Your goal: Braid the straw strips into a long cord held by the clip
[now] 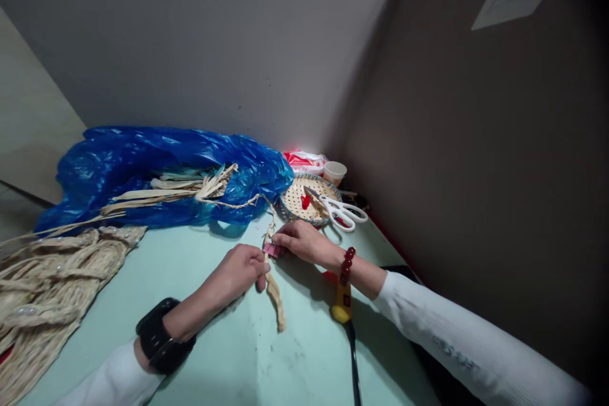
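Fingertips of the left hand (242, 271) pinch a straw strand (275, 298) near the middle of the surface (223, 361); its contact point is hidden behind them. The right hand (304, 241) grips a small pink piece (271, 250) against the strand, just above; whether it is wrapped around cannot be told. Below, the strand's loose end points toward the person; whether it touches down is unclear. A yellow-handled tool (341, 312) has its top covered by the right wrist, and its black length leaves the bottom edge. Beyond the hands, white scissors (349, 216) lie across a woven tray (291, 200), beside a cup (335, 170) and a partly hidden red-and-white packet (304, 160). A blue bag (118, 146) bears a straw bundle (214, 187); nearer, braided straw work (57, 298) is cut off at left. Open pale green room remains between it and the left hand. Grey walls (214, 44) close off the far and right edges.
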The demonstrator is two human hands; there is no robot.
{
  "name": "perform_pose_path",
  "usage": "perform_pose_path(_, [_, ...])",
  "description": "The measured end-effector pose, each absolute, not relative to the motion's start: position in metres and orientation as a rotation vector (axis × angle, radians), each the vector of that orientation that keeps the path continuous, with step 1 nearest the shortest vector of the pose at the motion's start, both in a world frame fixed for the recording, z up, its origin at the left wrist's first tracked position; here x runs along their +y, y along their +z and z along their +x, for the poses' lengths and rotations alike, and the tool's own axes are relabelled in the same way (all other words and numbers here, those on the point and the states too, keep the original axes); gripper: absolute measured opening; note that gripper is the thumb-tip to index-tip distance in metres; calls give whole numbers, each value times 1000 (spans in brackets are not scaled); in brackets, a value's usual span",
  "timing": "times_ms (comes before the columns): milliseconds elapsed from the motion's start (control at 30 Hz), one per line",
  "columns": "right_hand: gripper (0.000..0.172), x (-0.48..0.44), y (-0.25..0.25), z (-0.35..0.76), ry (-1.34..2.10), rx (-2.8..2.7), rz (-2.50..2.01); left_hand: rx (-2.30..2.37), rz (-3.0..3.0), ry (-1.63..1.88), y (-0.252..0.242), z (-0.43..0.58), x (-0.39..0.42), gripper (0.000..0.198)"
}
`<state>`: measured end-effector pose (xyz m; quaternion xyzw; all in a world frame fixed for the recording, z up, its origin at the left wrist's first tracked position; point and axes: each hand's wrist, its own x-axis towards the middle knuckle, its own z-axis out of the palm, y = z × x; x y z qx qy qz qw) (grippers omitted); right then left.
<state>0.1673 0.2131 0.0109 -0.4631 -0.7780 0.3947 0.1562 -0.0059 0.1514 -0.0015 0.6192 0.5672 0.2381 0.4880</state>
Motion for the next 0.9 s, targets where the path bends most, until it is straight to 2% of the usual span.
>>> perform_pose_path(167, [57,202,12,172,1045,-2195,-1372,1275,1359,595,-5,-11,139,25])
perform_pose_path(267, [50,189,17,175,946,-2184,-1403,1207,1258,610,-3,-13,132,22])
perform_pose_path(433, [24,149,29,181,693,-2212,-1429,1052,1058,613,2,-15,132,16])
perform_pose_path(567, [19,113,19,180,645,-2345,-1355,963,936,605,4,-15,137,20])
perform_pose_path(633, [27,101,8,174,550,-2445,-1295,954,904,608,4,-15,139,19])
perform_pose_path(767, [62,85,-10,150,387,-2545,-1182,978,894,607,1,-16,141,20])
perform_pose_path(833, [65,69,-10,135,409,-2540,-1103,1011,904,594,-2,-15,141,19])
perform_pose_path(900, [59,41,-4,122,536,-2564,-924,1055,917,585,-6,-14,141,19])
